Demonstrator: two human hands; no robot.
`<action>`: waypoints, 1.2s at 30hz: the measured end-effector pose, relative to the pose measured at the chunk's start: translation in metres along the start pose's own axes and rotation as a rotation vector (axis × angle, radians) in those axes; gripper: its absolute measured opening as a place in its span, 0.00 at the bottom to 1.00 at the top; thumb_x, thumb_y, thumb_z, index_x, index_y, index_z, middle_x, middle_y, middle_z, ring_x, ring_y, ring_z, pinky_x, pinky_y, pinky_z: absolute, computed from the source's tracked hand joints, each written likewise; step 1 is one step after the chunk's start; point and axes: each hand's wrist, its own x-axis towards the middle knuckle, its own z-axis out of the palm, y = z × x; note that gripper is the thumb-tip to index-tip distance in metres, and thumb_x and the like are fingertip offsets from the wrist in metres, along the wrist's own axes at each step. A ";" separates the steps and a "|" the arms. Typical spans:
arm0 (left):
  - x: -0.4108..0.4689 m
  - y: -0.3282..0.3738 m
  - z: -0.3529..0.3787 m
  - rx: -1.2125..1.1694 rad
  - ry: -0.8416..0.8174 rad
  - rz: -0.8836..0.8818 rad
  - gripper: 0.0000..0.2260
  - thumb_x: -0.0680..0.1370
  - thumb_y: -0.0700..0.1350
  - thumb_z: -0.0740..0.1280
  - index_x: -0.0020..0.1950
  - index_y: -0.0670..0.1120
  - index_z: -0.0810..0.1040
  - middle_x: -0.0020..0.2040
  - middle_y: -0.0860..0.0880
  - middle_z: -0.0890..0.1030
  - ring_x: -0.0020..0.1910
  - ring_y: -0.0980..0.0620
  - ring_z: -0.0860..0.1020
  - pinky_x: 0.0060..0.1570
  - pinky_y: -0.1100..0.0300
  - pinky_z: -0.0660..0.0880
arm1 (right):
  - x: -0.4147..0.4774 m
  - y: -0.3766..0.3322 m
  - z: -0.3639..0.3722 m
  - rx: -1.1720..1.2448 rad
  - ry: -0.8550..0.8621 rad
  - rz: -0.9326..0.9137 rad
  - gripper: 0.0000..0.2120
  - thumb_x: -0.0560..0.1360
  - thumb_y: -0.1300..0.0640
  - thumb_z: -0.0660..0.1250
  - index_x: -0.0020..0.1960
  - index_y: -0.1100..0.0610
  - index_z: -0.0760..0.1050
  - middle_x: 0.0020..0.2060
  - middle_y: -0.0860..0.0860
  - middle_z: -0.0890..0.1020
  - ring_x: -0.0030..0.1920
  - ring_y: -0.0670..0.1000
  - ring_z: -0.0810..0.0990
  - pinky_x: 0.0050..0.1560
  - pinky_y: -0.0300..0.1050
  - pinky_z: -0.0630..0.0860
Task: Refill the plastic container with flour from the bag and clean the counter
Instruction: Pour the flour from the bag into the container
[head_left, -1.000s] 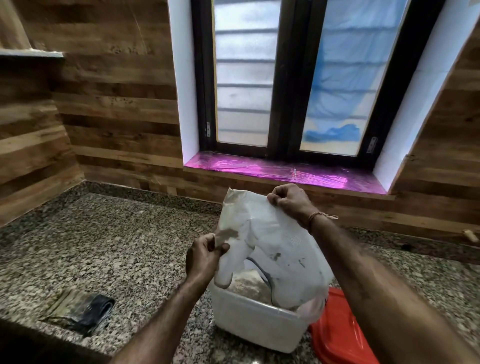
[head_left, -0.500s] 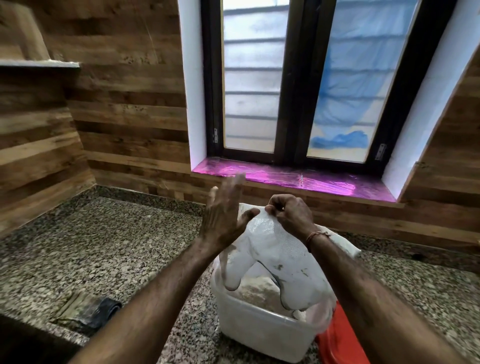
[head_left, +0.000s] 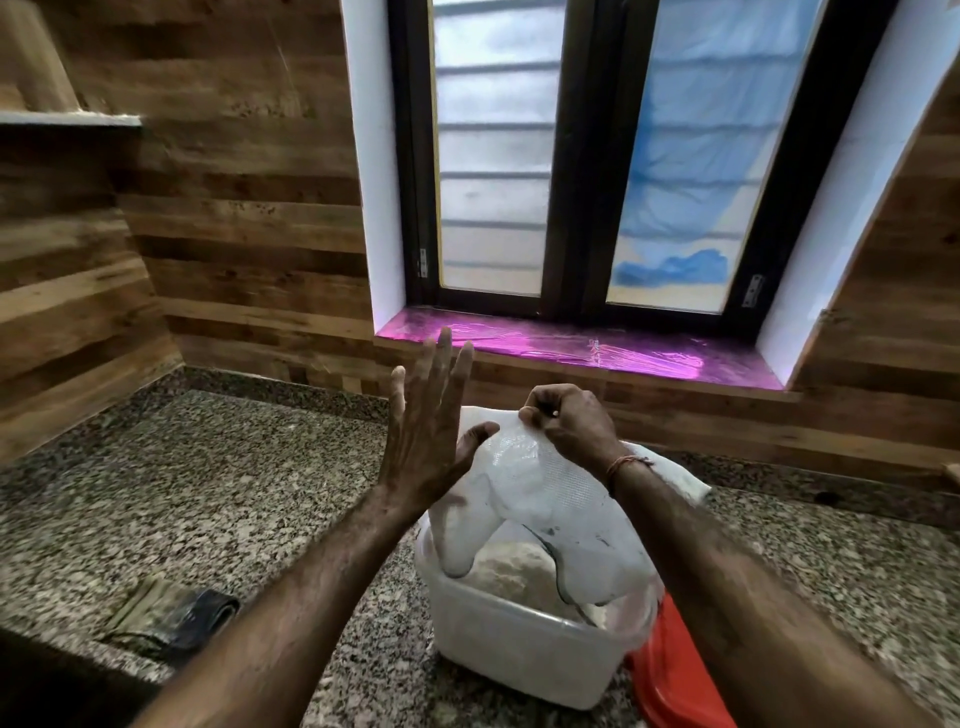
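A white plastic flour bag (head_left: 540, 499) hangs upside down over a translucent plastic container (head_left: 514, 644) on the granite counter (head_left: 208, 499). A mound of flour (head_left: 511, 571) lies inside the container under the bag's mouth. My right hand (head_left: 569, 423) pinches the bag's upper end and holds it up. My left hand (head_left: 428, 431) is flat, fingers spread and pointing up, with its thumb against the bag's left side.
A red lid (head_left: 675, 680) lies on the counter right of the container. A folded dark cloth (head_left: 171, 616) rests near the front left edge. A white cloth (head_left: 675, 480) shows behind my right wrist. Wood-panelled walls and a window sill (head_left: 571, 345) bound the back.
My left hand let go of the bag's lower edge and rose, now flat and open against the bag's side. The bag sank lower into the container while my right hand kept its hold.
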 end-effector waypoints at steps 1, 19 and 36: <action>0.001 0.001 -0.003 -0.017 -0.047 -0.005 0.35 0.80 0.66 0.58 0.81 0.48 0.63 0.80 0.44 0.67 0.80 0.46 0.63 0.78 0.46 0.50 | 0.000 -0.001 0.000 -0.001 -0.007 -0.003 0.12 0.77 0.51 0.72 0.35 0.47 0.78 0.32 0.43 0.80 0.37 0.44 0.78 0.39 0.45 0.74; -0.004 0.003 -0.003 -0.094 -0.053 -0.122 0.10 0.74 0.57 0.73 0.47 0.52 0.82 0.44 0.54 0.82 0.48 0.48 0.81 0.52 0.52 0.70 | -0.018 -0.019 0.001 -0.208 0.074 -0.159 0.08 0.77 0.50 0.72 0.40 0.50 0.80 0.30 0.41 0.74 0.35 0.45 0.73 0.29 0.34 0.59; -0.067 0.003 0.026 -0.903 -0.122 -0.689 0.12 0.75 0.51 0.76 0.55 0.51 0.79 0.49 0.51 0.87 0.46 0.51 0.86 0.42 0.47 0.85 | 0.001 -0.011 0.004 0.027 0.107 -0.022 0.11 0.71 0.45 0.77 0.39 0.51 0.81 0.34 0.44 0.82 0.38 0.45 0.80 0.37 0.45 0.75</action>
